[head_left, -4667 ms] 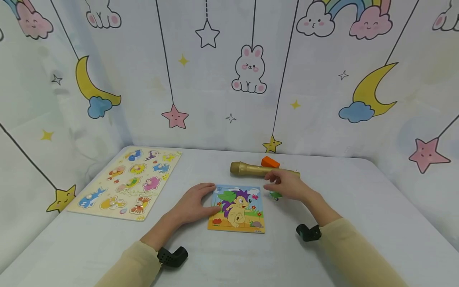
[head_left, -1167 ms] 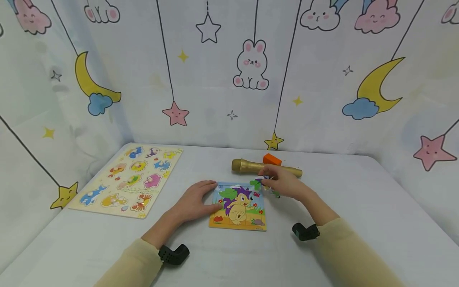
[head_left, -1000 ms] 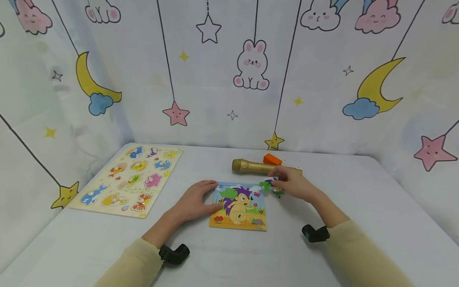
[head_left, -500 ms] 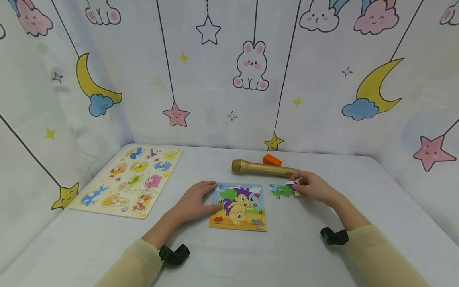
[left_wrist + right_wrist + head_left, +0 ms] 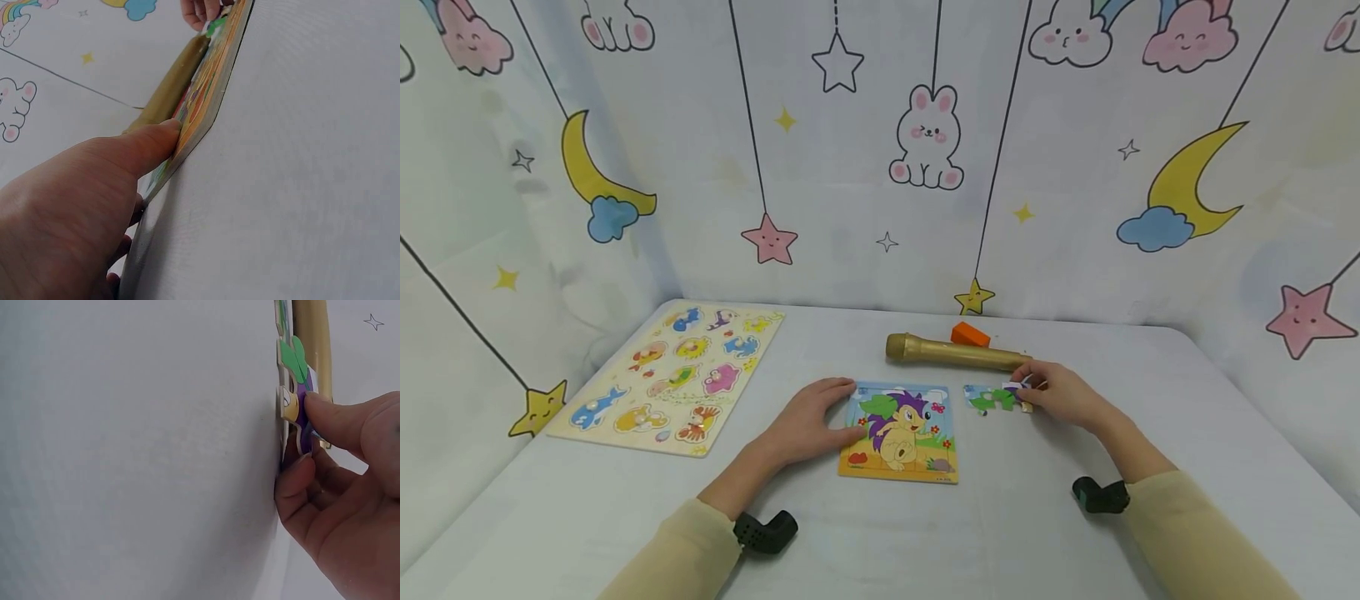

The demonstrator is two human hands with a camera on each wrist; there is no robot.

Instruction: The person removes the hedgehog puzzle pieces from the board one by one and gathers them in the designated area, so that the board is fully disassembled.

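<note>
A small square hedgehog puzzle board (image 5: 898,437) lies flat on the white table. My left hand (image 5: 808,425) rests at its left side, the thumb (image 5: 153,144) lying on the board's edge and the other fingers spread toward its far corner. To the board's right, my right hand (image 5: 1060,393) pinches a jigsaw piece (image 5: 304,412) printed in purple, green and cream between thumb and fingers. The held piece overlaps another jigsaw piece (image 5: 979,395), blue and green, lying close to the table. My right fingers partly cover the held piece.
A gold toy microphone (image 5: 955,352) lies behind the pieces, its right end by my right hand. An orange block (image 5: 970,335) sits just behind it. At the back left lies a large cream puzzle board (image 5: 658,375) with animal shapes. A printed cloth (image 5: 850,167) hangs behind the table.
My right hand has carried the pinched piece from the hedgehog board's upper right corner rightward, beside the other piece. During the last half second it has barely moved. My left hand has stayed put.
</note>
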